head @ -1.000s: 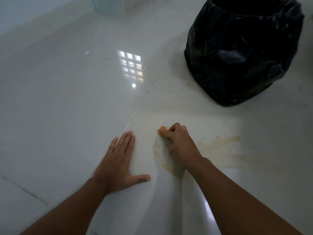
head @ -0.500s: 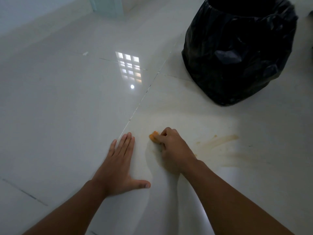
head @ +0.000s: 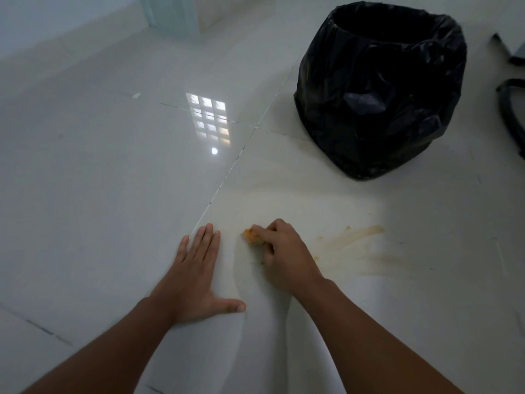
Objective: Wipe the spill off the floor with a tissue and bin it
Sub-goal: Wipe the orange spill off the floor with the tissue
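Left hand (head: 196,275), lower centre-left of frame, lay flat on the floor (head: 85,172), fingers straight and together, thumb out to the side. Holding nothing; likely there to prop the person while crouched. Just right of it, right hand (head: 281,251) at centre, fingers curled round one tissue (head: 251,237), pressing it to the tile. Tissue was wadded and soaked orange, only its left end poking out past the fingertips. Balled up that way probably to scrub harder. Right of that hand, the spill (head: 355,237) showed as orange-brown streaks, centre-right, smeared thin, so wiping looked part done and that patch not yet cleaned. Fainter haze spread around the hand too. One bin (head: 380,89) with black liner, upper right, mouth open, standing near the spill, probably kept close for the drop. Some dark objects (head: 511,109) at far right edge, cut off, couldn't identify. Count: two hands, one tissue, one bin, one smeared spill.
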{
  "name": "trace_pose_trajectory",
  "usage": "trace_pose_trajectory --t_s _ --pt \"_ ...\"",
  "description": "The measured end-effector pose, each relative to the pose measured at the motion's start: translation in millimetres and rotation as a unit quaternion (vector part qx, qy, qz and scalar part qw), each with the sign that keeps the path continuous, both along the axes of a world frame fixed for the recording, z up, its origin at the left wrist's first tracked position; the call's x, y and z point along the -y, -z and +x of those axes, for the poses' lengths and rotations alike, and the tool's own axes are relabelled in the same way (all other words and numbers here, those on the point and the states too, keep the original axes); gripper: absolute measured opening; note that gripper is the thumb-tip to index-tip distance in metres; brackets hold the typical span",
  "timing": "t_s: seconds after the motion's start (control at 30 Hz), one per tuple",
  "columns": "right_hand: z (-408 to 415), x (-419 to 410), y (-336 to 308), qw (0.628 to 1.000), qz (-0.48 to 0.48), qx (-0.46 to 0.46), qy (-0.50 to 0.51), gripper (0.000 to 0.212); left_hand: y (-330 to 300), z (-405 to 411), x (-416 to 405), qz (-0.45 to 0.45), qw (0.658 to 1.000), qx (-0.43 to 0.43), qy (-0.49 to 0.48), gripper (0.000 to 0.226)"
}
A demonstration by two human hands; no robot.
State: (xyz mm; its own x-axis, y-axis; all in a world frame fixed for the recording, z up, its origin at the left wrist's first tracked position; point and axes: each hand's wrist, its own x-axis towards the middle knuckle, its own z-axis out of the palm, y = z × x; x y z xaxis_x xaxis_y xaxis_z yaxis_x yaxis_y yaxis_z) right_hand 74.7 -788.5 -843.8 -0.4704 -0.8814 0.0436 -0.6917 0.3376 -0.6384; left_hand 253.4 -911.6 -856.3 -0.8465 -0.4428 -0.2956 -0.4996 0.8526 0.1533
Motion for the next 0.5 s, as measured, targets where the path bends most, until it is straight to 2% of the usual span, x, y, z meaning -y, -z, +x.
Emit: trace_pose_trajectory --t_s 0.17,0.27,0.37,0.5 --pt "-2 -3 2 0.994 0.100 -0.016 -0.042 0.032 0 -2 -3 0.000 1.000 0.000 -0.006 0.149" --pt "1 -10 1 0.993 0.094 -0.032 -0.059 0.027 0 -1 -7 -0.002 1.000 0.003 -0.008 0.147" --pt "5 -18 -2 0.994 0.084 -0.015 -0.071 0.032 1 -2 -9 0.004 1.000 -0.001 -0.016 0.144" --pt "2 -18 -3 0.999 0.038 0.013 -0.014 0.032 -2 -1 -11 0.010 1.000 0.011 -0.014 0.142"
